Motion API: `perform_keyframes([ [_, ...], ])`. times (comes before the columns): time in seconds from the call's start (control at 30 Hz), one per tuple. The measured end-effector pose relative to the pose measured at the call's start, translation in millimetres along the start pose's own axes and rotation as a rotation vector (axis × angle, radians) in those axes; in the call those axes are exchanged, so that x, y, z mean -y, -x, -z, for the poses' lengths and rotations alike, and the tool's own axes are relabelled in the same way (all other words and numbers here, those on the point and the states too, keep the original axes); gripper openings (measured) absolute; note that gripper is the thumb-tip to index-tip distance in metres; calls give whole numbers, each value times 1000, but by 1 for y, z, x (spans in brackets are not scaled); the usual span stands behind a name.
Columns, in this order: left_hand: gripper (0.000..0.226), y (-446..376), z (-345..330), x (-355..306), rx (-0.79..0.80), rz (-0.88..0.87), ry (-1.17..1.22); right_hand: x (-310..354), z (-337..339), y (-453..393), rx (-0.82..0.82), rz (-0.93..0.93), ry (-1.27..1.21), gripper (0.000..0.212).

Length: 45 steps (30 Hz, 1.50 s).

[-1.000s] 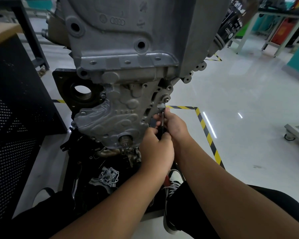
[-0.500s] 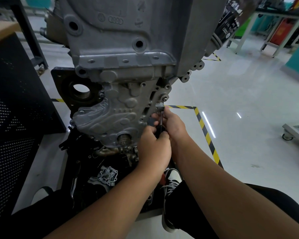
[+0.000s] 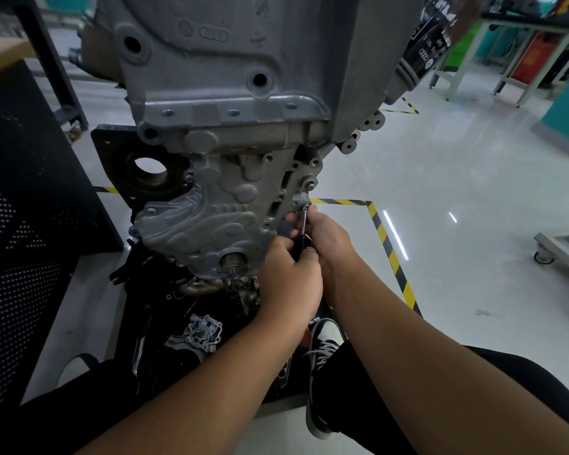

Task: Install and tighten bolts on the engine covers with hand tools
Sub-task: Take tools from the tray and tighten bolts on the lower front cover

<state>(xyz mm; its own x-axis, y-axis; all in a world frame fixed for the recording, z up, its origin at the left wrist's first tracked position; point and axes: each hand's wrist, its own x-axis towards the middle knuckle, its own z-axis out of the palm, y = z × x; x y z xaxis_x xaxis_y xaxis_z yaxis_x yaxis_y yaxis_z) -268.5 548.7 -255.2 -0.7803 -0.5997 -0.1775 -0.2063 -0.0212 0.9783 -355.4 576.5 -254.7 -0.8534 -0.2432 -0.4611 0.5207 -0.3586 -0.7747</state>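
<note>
Engine (image 3: 230, 77) hangs upright at centre, large grey casting, far end toward the ceiling. Its lower timing cover (image 3: 217, 218) faces the person, ribbed aluminium, crank stub showing at the near bottom edge. A dark tray on the floor (image 3: 473, 192) below holds loose parts, among them a small pump housing (image 3: 204, 334).

Both hands work at the cover's right edge. Left hand (image 3: 289, 280) has its grip curled round the dark handle of a driver (image 3: 301, 238), nearer the person. Right hand (image 3: 329, 238) sits just beside it and farther, fingers pinched on the thin shank (image 3: 304, 218) to steer the tip. The tip meets a small bracket (image 3: 301, 200) at the cover's edge; the bolt itself is hidden by bracket and fingers. One fitted bolt (image 3: 311, 183) shows just above.

Risks, as judged:
- The tool runs at a slant up to the fastener. If the tip is not square, it may cam out and round the head.
- A bolt started at an angle could cross-thread in the soft casting.
- A slip would send the right fingertips against the cover's sharp bosses.
- A dropped bolt would fall into the cluttered tray, hard to find.
</note>
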Motion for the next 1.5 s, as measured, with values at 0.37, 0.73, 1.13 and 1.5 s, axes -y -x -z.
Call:
perform_keyframes([
  [0.37, 14, 1, 1, 0, 1, 16, -7, -1, -2, 1, 2, -21, -55, 42],
  [0.73, 11, -2, 1, 0, -5, 10, -18, 0, -3, -1, 23, -37, -60, 43],
  [1.13, 11, -6, 1, 4, 5, 20, -6, -5, -2, -7, 37, -21, -32, 52],
  [1.5, 6, -8, 0, 9, 1, 15, 29, -6, -2, -6, 13, 12, -35, 50],
])
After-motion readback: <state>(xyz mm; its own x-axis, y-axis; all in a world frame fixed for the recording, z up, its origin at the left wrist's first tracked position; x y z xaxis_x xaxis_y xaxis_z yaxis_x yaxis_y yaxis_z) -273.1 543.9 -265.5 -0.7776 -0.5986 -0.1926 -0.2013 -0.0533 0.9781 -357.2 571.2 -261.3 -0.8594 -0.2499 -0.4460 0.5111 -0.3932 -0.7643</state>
